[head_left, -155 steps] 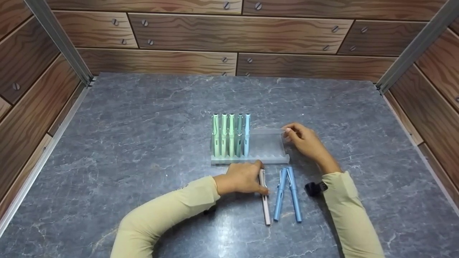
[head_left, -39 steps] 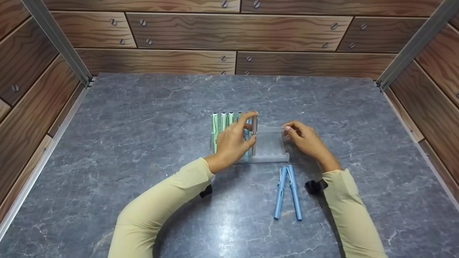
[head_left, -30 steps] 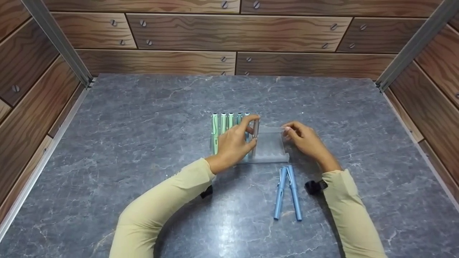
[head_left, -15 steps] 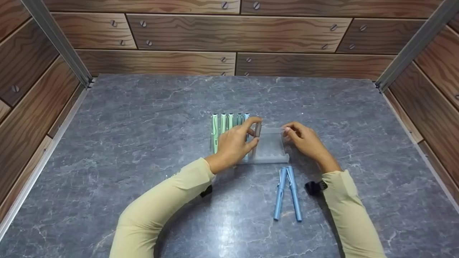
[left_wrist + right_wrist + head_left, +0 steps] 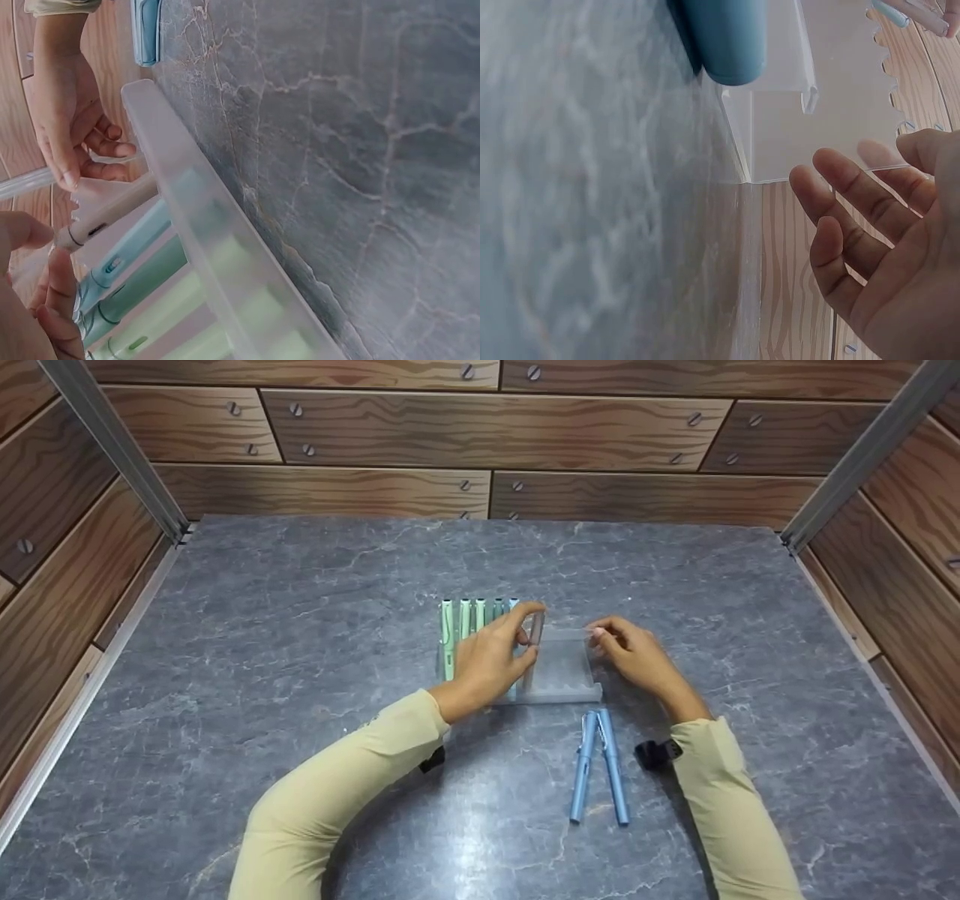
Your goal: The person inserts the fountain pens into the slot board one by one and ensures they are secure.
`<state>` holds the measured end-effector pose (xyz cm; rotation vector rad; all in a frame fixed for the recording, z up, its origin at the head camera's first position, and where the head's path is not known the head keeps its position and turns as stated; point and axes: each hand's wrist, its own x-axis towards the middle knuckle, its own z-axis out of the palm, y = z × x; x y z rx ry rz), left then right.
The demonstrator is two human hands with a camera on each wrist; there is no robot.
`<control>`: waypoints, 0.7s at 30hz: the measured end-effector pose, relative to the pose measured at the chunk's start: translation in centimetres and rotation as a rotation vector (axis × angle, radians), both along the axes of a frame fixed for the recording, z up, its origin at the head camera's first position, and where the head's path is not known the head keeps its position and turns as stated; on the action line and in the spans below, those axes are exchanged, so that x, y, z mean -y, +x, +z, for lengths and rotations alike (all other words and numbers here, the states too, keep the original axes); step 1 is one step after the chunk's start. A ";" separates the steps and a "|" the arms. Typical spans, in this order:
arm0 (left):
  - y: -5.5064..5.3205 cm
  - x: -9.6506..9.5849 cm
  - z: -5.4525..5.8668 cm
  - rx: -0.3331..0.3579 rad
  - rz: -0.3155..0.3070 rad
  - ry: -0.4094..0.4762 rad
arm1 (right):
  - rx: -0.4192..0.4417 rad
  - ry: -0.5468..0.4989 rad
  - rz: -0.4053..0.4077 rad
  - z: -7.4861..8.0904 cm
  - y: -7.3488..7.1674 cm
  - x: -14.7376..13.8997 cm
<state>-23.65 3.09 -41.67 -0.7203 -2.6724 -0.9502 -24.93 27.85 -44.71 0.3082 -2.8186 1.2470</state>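
Note:
My left hand (image 5: 484, 664) pinches a greyish-pink pen (image 5: 537, 628) between thumb and fingers near its upper end. The pen's lower part (image 5: 112, 214) leans in the clear plastic pen stand (image 5: 562, 660), beside a light blue pen (image 5: 139, 240). Further left, green pens (image 5: 448, 641) stand in the same rack, partly hidden by that hand. At the rack's upper right corner, my right hand (image 5: 637, 656) pinches the edge of the clear back plate (image 5: 840, 112) between thumb and fingertip. Its other fingers (image 5: 862, 187) are loosely bent.
Two blue pens, one on the left (image 5: 583, 769) and one on the right (image 5: 613, 769), lie on the grey marbled table (image 5: 300, 607) in front of the rack. Wood-patterned walls (image 5: 375, 427) with metal corner posts (image 5: 112, 442) surround the table.
The greyish-pink pen was picked up from the table by the left hand and brought upright to the rack. Lately it shifted only slightly. The right hand has kept its place.

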 end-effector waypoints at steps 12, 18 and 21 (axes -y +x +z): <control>0.1 0.0 -0.1 0.011 0.017 0.024 | -0.001 0.002 0.003 0.1 0.1 0.0; 0.1 0.1 0.1 0.041 0.019 0.017 | -0.003 0.014 -0.001 0.0 0.0 0.0; 0.0 -0.1 0.3 0.049 0.019 -0.006 | -0.003 0.008 -0.003 0.0 0.0 0.1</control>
